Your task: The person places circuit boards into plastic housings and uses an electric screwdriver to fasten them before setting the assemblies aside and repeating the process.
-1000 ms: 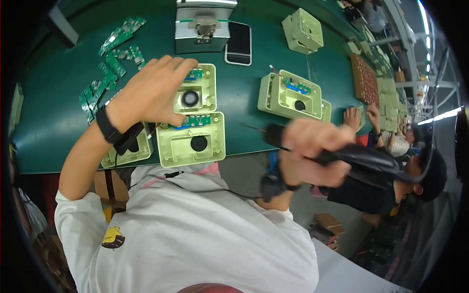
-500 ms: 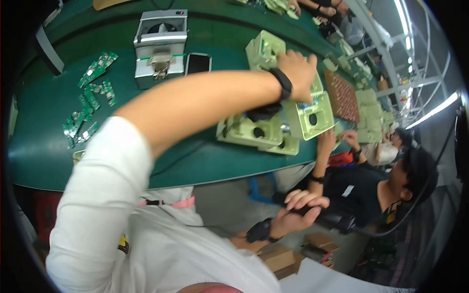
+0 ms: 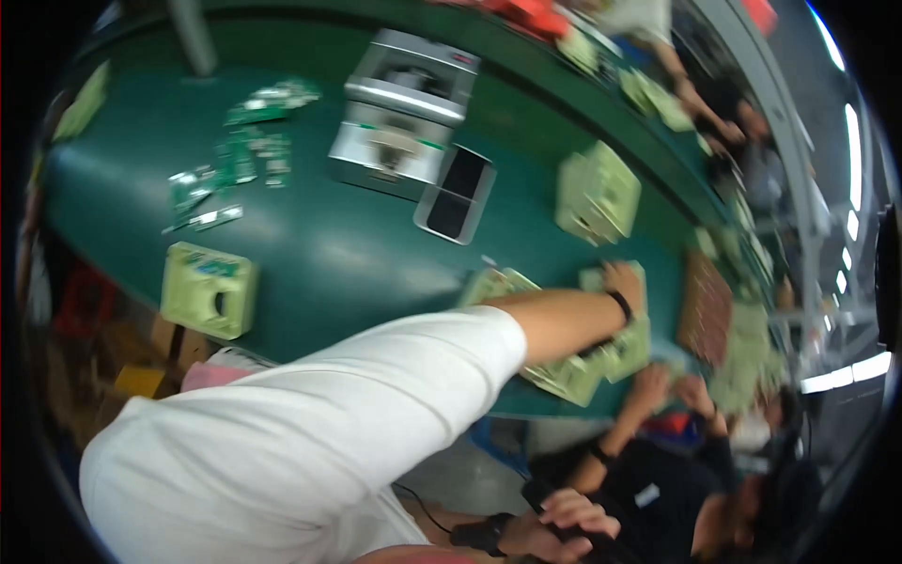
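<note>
My left arm, in a white sleeve, reaches across to the right. My left hand (image 3: 620,284), with a black band at its wrist, touches a pale green plastic housing (image 3: 631,350); its fingers are blurred and partly hidden. Beside it, partly under my forearm, lie more green housings (image 3: 571,381). Low in the view, over my body, my right hand (image 3: 564,528) has its fingers wrapped round a black electric screwdriver (image 3: 537,494). A single green housing (image 3: 209,293) with a small circuit board in it sits at the table's near left edge.
A silver screw feeder (image 3: 399,132) and a phone (image 3: 458,195) stand at the back. Loose green circuit boards (image 3: 235,160) lie to the left, a boxy housing (image 3: 601,193) far right. A co-worker (image 3: 648,479) sits close on the right, beside a reddish-brown tray (image 3: 705,310).
The view has swung left and turned, so the table appears shifted and the near left housing now shows fully. My left hand stays among the housings; my right hand still grips the screwdriver.
</note>
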Demonstrator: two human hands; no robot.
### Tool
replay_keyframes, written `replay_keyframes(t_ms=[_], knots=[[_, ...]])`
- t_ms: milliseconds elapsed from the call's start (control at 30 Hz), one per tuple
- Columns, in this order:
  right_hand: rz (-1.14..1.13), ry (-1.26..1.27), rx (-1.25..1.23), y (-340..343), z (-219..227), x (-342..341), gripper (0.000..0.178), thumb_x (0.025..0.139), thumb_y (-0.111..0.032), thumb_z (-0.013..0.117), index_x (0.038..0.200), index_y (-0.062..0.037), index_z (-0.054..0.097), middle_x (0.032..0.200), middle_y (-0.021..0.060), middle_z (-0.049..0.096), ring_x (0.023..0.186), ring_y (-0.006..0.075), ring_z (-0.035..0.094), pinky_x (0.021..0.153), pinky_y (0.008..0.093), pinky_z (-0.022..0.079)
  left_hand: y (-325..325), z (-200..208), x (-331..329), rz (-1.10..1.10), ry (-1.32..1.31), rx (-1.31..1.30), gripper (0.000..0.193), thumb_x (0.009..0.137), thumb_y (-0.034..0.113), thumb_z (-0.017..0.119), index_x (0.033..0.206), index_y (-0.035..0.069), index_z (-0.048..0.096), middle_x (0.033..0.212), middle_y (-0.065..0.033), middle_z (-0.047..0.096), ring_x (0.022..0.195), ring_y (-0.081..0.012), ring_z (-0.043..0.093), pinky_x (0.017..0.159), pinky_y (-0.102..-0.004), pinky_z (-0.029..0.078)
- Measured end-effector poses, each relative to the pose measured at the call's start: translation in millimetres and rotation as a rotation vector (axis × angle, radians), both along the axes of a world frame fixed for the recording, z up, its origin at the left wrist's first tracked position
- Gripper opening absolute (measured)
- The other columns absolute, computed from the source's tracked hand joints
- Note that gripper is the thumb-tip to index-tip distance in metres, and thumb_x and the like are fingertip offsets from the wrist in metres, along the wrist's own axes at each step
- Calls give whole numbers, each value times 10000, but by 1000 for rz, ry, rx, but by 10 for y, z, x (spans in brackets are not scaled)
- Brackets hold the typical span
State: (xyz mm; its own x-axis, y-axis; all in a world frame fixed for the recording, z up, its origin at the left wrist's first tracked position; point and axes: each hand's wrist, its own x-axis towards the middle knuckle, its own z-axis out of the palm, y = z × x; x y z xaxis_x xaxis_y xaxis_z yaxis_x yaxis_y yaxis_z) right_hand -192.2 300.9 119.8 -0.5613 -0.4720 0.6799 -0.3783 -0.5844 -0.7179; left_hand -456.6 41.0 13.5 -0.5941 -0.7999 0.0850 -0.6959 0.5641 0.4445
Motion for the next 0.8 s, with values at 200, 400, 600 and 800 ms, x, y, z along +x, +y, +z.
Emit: replay_keyframes(t_ms=[200,400,600,800], knots=[[570,95,-67,-405,250,-272,641,1021,-408,696,1501,-54,464,1099,184,686,905,300,689,829,428,589,-106,1012,2240,-780,342,-128,500,820,300,783,1166,-38,657,1140,-204,686,1116,-350,648,995,-500,468],[655,124,-162,-1644,282,281,368,1046,-413,609,1024,-77,460,712,71,524,528,164,493,487,301,454,-754,1024,5965,-516,134,-107,914,725,324,901,1467,6,474,1524,-284,474,1406,-458,471,1185,-553,380],[424,152,-195,-2947,175,722,271,1011,-253,671,1057,-52,494,714,57,516,564,172,500,487,311,449,-566,496,7162,-141,-359,-35,1070,633,320,910,1541,30,422,1492,-227,508,1422,-397,464,1238,-686,221],[212,-22,-112,-3825,-21,815,210,963,-67,709,1041,-13,523,705,78,566,537,159,528,504,320,467,-669,382,6343,-325,-66,-8,1091,633,283,904,1557,27,384,1482,-225,494,1390,-416,475,1243,-606,284]])
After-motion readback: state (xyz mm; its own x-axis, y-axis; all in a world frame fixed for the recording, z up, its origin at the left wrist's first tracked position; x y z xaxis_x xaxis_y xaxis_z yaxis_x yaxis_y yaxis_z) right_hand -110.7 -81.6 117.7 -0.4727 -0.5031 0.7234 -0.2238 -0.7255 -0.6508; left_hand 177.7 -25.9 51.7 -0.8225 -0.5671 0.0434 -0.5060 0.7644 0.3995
